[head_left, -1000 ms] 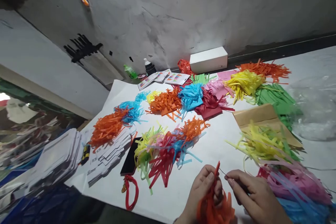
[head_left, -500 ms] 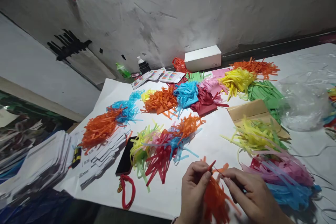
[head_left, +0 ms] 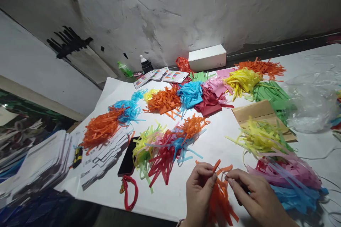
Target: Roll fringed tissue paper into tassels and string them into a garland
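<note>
Near the front edge of the table, my left hand [head_left: 198, 191] pinches the folded top of an orange paper tassel [head_left: 222, 202]. Its fringe strips hang below and between my hands. A thin dark strand [head_left: 222, 171], wire or thread, runs from the tassel's top to my right hand [head_left: 254, 193], whose thumb and forefinger are closed on it. Left of my hands lies a mixed bunch of fringed tassels, with red strips [head_left: 163, 158] in front. Right of them rest pink tassels [head_left: 290, 172] and blue tassels [head_left: 297, 197].
Coloured fringe bundles, such as a yellow one [head_left: 243, 81], line the back of the table near a white box [head_left: 207, 58]. A phone [head_left: 128, 159] with a red strap [head_left: 135, 198] lies left, by stacked white cards [head_left: 103, 159]. Clear plastic bags [head_left: 311, 103] sit right.
The orange tip in my left fingers now points up more, and the hanging fringe has shifted slightly. Both hands stay close together, and the view has moved a little.
</note>
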The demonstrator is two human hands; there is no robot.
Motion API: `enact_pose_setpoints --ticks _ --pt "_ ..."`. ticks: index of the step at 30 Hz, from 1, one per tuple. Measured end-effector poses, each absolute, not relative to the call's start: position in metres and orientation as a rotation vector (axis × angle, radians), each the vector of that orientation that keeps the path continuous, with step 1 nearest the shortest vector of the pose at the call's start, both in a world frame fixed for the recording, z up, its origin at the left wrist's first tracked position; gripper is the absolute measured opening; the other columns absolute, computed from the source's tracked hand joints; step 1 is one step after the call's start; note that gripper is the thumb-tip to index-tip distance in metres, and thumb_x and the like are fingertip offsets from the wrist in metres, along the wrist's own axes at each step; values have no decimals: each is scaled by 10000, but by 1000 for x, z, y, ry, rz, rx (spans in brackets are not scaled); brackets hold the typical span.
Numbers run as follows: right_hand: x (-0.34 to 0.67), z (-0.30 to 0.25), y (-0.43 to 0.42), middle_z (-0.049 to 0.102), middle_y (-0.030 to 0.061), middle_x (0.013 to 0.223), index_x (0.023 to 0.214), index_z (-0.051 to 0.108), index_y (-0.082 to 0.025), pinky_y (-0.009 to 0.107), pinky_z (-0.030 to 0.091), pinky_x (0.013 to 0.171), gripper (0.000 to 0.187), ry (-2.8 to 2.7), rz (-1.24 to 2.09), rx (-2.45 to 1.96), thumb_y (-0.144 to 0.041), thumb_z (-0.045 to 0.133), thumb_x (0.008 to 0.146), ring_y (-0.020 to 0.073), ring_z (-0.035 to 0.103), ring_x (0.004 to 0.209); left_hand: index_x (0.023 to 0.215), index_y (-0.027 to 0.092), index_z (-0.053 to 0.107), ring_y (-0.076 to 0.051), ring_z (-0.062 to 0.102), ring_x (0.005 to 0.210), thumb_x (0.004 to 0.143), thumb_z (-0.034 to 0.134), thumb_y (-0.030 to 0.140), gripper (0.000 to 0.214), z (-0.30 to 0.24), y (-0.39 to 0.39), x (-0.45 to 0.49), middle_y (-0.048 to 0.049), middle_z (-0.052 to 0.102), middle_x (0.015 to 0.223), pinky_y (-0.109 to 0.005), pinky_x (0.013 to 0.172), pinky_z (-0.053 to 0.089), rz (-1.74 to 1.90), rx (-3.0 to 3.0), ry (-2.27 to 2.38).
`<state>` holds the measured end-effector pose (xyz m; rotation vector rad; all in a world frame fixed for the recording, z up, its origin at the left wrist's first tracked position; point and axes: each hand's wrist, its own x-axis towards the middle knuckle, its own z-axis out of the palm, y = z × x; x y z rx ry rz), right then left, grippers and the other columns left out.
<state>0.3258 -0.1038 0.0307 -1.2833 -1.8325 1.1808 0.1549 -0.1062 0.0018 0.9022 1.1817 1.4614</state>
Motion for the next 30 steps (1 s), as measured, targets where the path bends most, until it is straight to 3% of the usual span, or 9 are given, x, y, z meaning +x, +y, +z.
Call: enact_pose_setpoints --ticks 10,14,18,21,24,27,30 --pt "327 31 -103 700 20 763 904 663 -216 247 449 595 350 -1812 1165 -1314 -423 408 1025 168 637 659 725 201 684 -207 647 851 776 816 297 172 -1 -108 157 -49 672 864 -317 795 536 1477 962 1228" --pt "327 35 -101 659 2 688 854 675 -213 251 401 554 346 -1769 1208 -1369 -423 440 996 156 585 595 751 219 700 -201 667 852 813 740 157 98 -2 -108 154 -43 699 882 -299 769 545 1475 1148 1229" --pt "329 35 -97 560 -24 540 760 640 -192 253 345 528 389 -1644 1478 -1371 -488 489 962 143 523 530 866 263 711 -186 668 830 831 650 14 259 3 -105 151 -21 735 890 -292 743 533 1465 1632 1145" --pt "329 31 -95 629 -20 626 1033 645 -168 246 343 512 421 -1420 1627 -1318 -560 513 955 120 502 486 968 275 691 -194 667 838 824 630 -21 335 6 -104 148 -31 756 940 -321 760 531 1466 1903 1087" --pt "326 27 -96 682 -5 731 1333 512 -157 247 376 507 599 -1246 1810 -1169 -602 558 934 107 511 447 1020 271 680 -219 666 860 812 623 -29 369 4 -105 146 -57 765 970 -357 783 537 1426 2011 1032" --pt "323 24 -96 659 -7 700 1227 589 -153 248 400 521 540 -1261 1863 -1085 -608 553 940 113 538 468 1035 265 683 -228 654 846 842 622 -2 335 0 -106 147 -70 773 955 -360 771 535 1388 2095 1001" --pt "323 20 -91 653 24 750 957 678 -185 265 467 610 400 -1461 1552 -1191 -557 532 971 158 617 648 1017 246 678 -220 649 841 902 595 33 257 -4 -104 152 -71 778 944 -349 777 534 1383 2190 992"
